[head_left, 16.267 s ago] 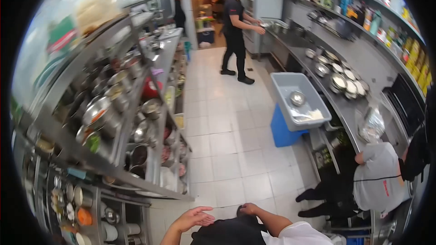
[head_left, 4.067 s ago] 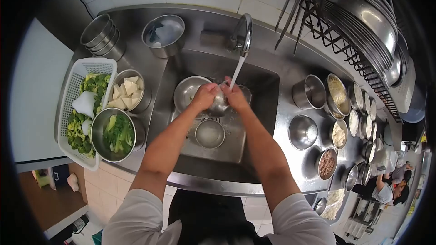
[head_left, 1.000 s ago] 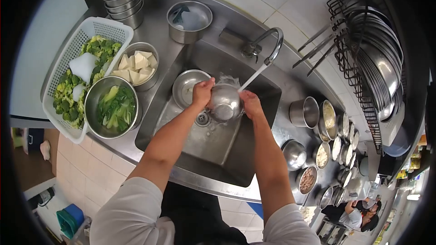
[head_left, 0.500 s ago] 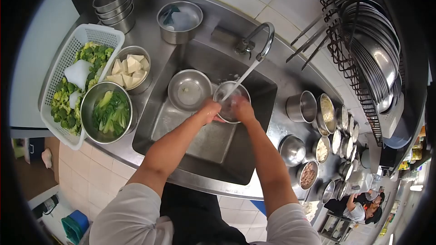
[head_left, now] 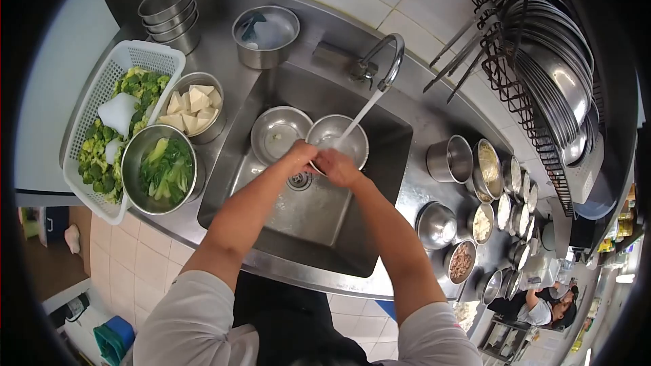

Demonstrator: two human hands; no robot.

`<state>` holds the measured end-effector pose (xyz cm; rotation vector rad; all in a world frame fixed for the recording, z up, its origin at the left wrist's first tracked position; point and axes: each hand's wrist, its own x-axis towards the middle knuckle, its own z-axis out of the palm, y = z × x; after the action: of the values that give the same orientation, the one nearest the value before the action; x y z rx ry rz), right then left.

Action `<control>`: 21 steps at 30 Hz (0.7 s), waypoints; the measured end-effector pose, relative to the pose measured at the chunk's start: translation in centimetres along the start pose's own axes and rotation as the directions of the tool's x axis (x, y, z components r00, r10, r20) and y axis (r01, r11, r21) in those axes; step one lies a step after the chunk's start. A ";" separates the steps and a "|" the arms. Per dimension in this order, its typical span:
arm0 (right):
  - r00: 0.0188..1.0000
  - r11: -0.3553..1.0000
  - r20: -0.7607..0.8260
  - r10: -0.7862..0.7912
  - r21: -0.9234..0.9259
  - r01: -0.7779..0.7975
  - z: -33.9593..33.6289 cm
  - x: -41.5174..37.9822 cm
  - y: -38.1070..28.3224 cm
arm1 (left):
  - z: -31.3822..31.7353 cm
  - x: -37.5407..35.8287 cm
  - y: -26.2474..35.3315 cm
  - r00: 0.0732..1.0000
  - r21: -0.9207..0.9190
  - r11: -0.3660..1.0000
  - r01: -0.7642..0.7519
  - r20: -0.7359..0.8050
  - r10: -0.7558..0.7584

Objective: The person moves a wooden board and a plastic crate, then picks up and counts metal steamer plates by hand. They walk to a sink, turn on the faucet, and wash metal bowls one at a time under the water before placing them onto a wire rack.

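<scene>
A steel bowl (head_left: 356, 141) is tilted slightly under the running tap in the sink, with water falling into it. My left hand (head_left: 300, 156) is closed on the bowl's left rim. At the near rim, my right hand (head_left: 341, 168) has its fingers curled round the edge, close beside the left; its fingertips are partly hidden. A second steel bowl (head_left: 281, 118) sits to the left in the sink, with a small greenish scrap in its bottom.
The curved tap (head_left: 395, 61) arches over the sink (head_left: 302, 220). On the left stand a white basket (head_left: 122, 54) of broccoli, a bowl of greens (head_left: 163, 169) and a bowl of tofu pieces (head_left: 196, 105). Several food bowls line the right counter; a plate rack (head_left: 505, 68) hangs above.
My right hand has moved from inside the bowl to its near rim, beside my left hand. The bowl has shifted slightly left, and the sink drain now shows below my hands.
</scene>
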<state>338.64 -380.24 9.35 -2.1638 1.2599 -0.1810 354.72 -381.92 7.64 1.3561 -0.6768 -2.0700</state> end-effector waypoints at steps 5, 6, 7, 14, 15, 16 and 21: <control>0.984 0.921 0.063 -0.168 -0.347 0.179 -3.1 -2.4 -1.5 | -1.8 0.6 1.6 0.987 -0.113 0.983 0.147 0.087 -0.137; 0.998 0.976 -0.012 -0.054 -0.211 0.050 -3.6 -1.7 -1.9 | -0.8 0.5 2.1 0.987 -0.109 0.984 0.144 0.086 -0.135; 0.995 0.995 -0.068 0.072 -0.060 -0.076 -3.9 -1.0 -2.1 | 0.7 -0.6 3.0 0.995 -0.162 0.981 0.103 0.027 -0.100; 0.647 0.057 -0.122 0.753 0.991 0.121 -3.5 3.1 -0.4 | 5.3 2.2 -1.9 0.530 0.653 0.393 -0.647 0.014 0.848; 0.821 0.049 -0.135 0.555 0.990 0.130 -3.8 2.0 0.1 | 5.5 1.9 -1.7 0.429 0.684 0.290 -0.669 0.036 0.903; 0.817 0.050 -0.133 0.562 0.991 0.127 -3.7 1.0 0.1 | 5.5 2.3 -1.5 0.434 0.680 0.295 -0.671 0.038 0.900; 0.859 -0.116 -0.122 0.497 0.972 0.205 -3.5 -2.9 -0.6 | 4.4 5.4 1.1 0.799 0.236 0.766 -0.598 0.107 0.591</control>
<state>336.10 -379.20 12.99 -0.4632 0.9294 -1.2354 349.12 -385.98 6.50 1.0491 -1.2465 -1.5154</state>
